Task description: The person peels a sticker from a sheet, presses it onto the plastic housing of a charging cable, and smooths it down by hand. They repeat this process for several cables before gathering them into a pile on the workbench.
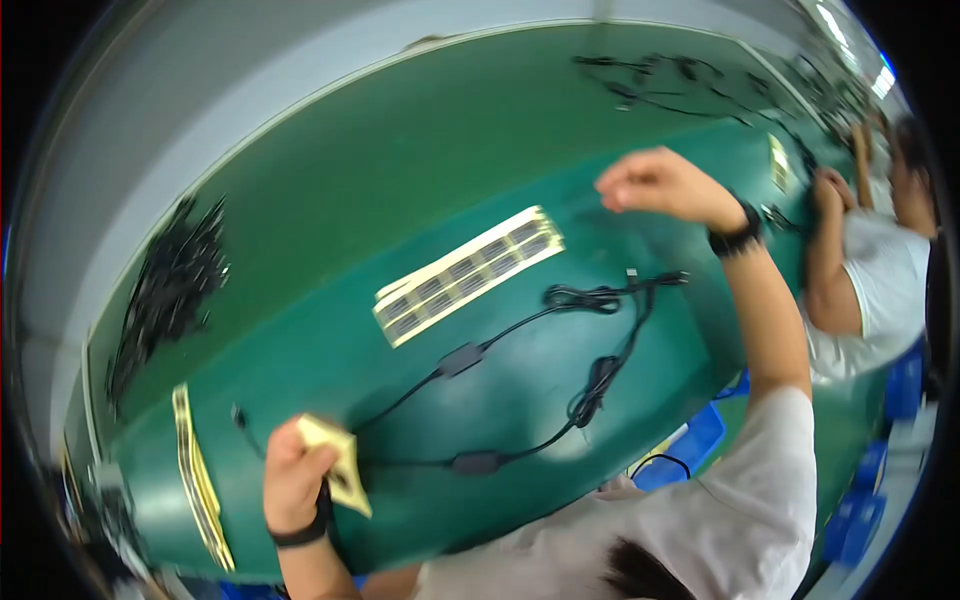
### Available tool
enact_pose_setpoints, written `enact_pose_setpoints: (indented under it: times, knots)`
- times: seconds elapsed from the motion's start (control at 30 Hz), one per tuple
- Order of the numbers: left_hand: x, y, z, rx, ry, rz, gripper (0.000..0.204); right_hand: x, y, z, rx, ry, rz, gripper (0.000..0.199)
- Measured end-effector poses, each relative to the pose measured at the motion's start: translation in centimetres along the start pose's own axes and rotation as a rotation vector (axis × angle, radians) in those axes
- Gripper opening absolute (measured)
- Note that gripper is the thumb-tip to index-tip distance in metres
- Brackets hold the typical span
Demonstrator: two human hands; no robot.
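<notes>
My left hand (291,478) is closed on a pale yellow label sheet (338,470), pinched between thumb and fingers above the near left of the green table. Beside that hand, two black cables (461,359) run to the right, each with a small dark block along it and a tied coil. Part of them is hidden behind the sheet. My right hand (660,188) is raised beyond the cable ends, its fingers curled together; whatever they pinch, if anything, is too small to make out. A yellow sheet of dark labels (468,274) lies flat between my hands, on the far side of the cables.
A heap of black cables (170,280) lies at the far left, with a narrow yellow label strip (200,478) nearer. More cables (680,75) spread at the back right. A co-worker (868,245) sits at the right, near another yellow sheet (779,162). A blue bin (705,435) stands below the table edge.
</notes>
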State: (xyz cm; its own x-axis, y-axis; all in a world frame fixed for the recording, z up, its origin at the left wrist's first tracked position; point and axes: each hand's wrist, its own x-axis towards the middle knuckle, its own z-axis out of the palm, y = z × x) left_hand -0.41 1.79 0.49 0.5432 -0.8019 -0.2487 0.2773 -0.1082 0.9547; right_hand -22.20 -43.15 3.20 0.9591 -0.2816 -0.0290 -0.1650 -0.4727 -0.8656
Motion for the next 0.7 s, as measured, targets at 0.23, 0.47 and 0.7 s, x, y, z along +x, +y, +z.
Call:
enact_pose_setpoints:
  times: [0.23,0.47,0.7]
  knots:
    - [-4.1,2.0,-1.8,-0.188,-0.070,0.246,0.021,2.5,12.5,-13.3,-0.382,0.680,0.356,0.032]
    - [-6.9,0.6,-3.4,-0.389,0.314,0.143,0.025,7.2,16.9,-14.3,-1.093,0.648,0.084,0.044]
    - [-4.6,0.7,-2.2,-0.433,0.277,0.148,0.015,8.3,16.0,-13.0,-1.003,0.599,0.325,0.023]
